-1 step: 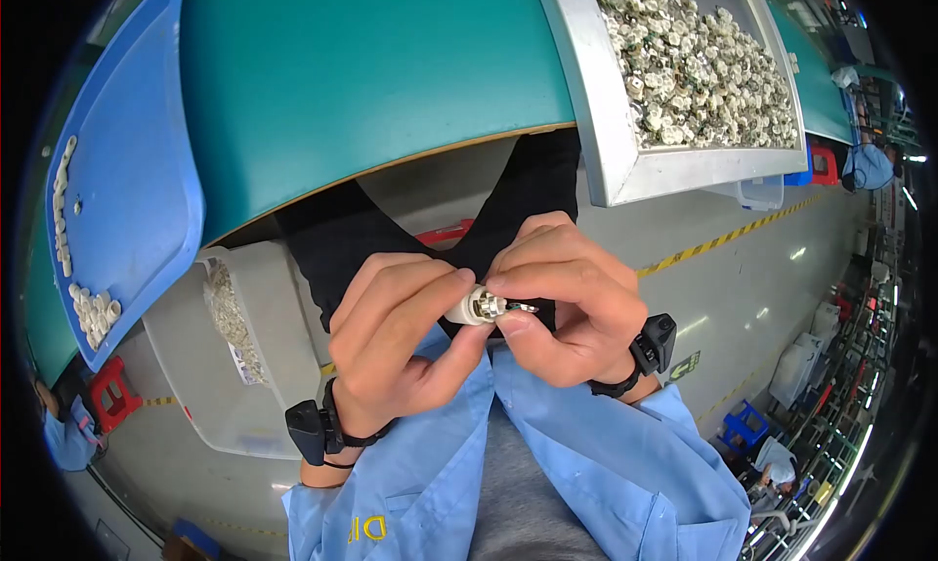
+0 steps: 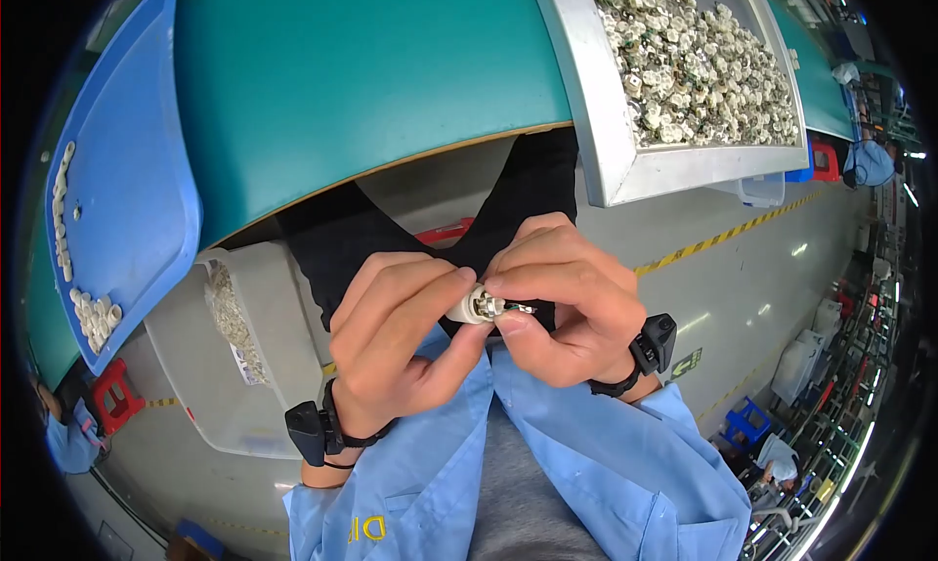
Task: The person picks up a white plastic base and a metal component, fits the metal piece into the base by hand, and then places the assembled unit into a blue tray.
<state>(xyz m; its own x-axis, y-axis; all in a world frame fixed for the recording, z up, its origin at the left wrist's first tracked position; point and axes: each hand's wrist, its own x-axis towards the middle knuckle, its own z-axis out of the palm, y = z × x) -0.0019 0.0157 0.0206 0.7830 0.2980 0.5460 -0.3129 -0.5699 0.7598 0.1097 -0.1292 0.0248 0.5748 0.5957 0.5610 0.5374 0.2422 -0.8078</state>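
In front of my lap, both hands meet over a small part. My left hand (image 2: 391,336) is closed, thumb and fingertips pinching a white round housing (image 2: 471,309) from its left side. My right hand (image 2: 576,307) is also closed, its thumb and index finger pinching a small white-and-metal insert (image 2: 491,306) at the open end of that housing. A thin shiny piece with some green sticks out to the right of the insert, between the right fingers. Fingertips partly cover both parts, so how deep the insert sits I cannot tell.
On the green table, a metal-framed tray (image 2: 611,170) at the right is heaped with small white-and-metal parts. A blue tray (image 2: 137,190) at the left holds several white housings. A translucent bin (image 2: 283,317) stands below it. Red stools (image 2: 117,395) and other people are farther off.
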